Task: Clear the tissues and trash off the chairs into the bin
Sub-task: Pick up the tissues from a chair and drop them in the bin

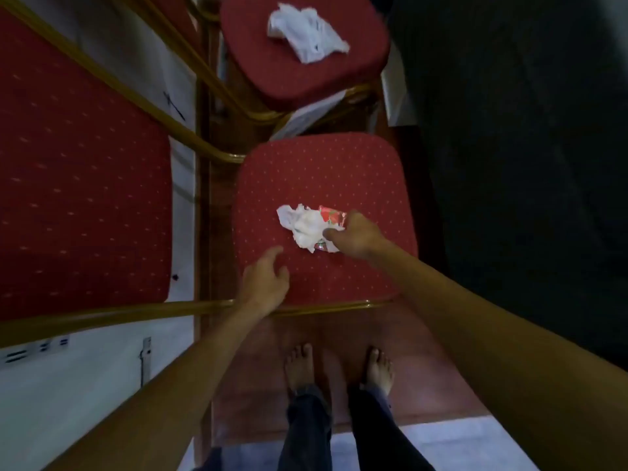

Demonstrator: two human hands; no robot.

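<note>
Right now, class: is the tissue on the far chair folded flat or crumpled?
Crumpled. The tissue lies in a loose, creased heap with uneven edges on the far chair, untouched by either hand.

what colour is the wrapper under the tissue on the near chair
Mostly red with white and some green print, seen in the head view. The wrapper lies partly under the tissue.

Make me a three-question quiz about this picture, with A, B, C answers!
1. Where is the far tissue?
A. on the floor
B. on the far chair seat
C. in a bin

2. What colour are the chair seats?
A. red
B. blue
C. green

3. What is the right hand doing?
A. touching the trash pile
B. resting in a pocket
C. holding a cup

Answers: 1 B, it lies on that seat. 2 A, both cushions are red. 3 A, its fingers reach the tissue and wrapper.
</note>
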